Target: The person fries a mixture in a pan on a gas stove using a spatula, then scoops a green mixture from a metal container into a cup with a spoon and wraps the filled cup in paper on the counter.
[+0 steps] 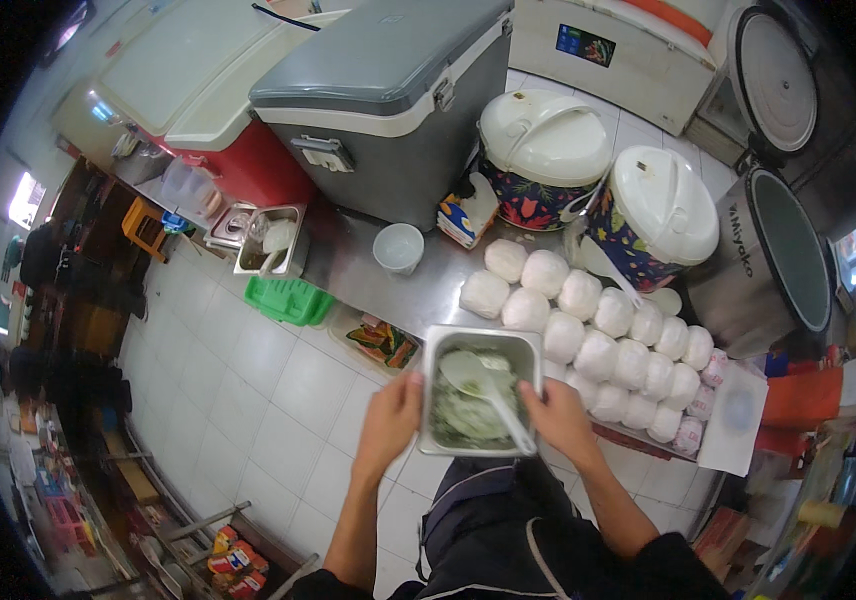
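Between my two hands I hold a rectangular metal food pan in front of my body, at the near edge of the counter. My left hand grips its left wall and my right hand its right wall, fingers partly hidden behind the pan. Inside lies a pale green, creamy mixture. A light plastic spoon rests in it, bowl toward the far left, with its handle slanting to the near right corner. Several white wrapped bundles stand in rows just right of the pan.
A white cup stands on the metal counter. Behind are a grey cooler and two patterned, white-lidded containers. Farther right stands a large metal pot. Metal pans sit left; a green basket is lower down.
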A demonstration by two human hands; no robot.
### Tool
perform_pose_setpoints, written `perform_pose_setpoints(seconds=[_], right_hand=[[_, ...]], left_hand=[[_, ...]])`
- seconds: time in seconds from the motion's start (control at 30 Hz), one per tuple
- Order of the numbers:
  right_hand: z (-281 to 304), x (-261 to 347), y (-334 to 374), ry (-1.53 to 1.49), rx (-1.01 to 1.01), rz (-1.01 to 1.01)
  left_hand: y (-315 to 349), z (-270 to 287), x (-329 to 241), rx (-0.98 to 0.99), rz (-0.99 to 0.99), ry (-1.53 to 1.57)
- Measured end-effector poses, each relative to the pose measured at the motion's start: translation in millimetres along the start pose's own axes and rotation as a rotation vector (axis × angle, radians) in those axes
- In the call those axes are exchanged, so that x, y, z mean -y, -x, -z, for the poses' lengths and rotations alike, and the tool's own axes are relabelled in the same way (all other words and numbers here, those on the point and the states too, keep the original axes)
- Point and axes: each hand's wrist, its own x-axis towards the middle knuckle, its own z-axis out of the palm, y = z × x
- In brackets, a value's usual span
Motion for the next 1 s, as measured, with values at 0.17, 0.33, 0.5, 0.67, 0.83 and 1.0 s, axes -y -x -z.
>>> perform_pose_setpoints(seconds=[0.17, 0.33, 0.5, 0.67, 0.83, 1.0], right_hand=[[-90.3, 22.9, -90.0, 0.073, -0.018, -0.023], [-129.5, 33.3, -130.9, 0.086, -0.097, -0.138], [-140.7, 41.8, -139.9, 0.153, -0.176, -0.232], [-144.3, 53.5, -137.9, 0.31, -0.263, -0.305], [-157.0, 51.4, -134.9, 0.373, -0.394, -0.349], [-170.6, 45.8, -157.6, 0.337, -0.357, -0.338]], left_hand=[[-112.5, 61.5, 56.3, 0.015, -0.014, 0.089], [-193.2, 80.8, 85.8, 0.195, -0.029, 0.111], [-254.4, 89.6, 81.1, 0.116, 0.057, 0.116], [-334.8, 61.3, 85.9, -0.07, -0.138, -0.177], [-340.1, 89.3, 115.1, -0.073, -0.176, -0.237], [-258.4, 172.2, 151.5, -0.059, 0.062, 0.091]])
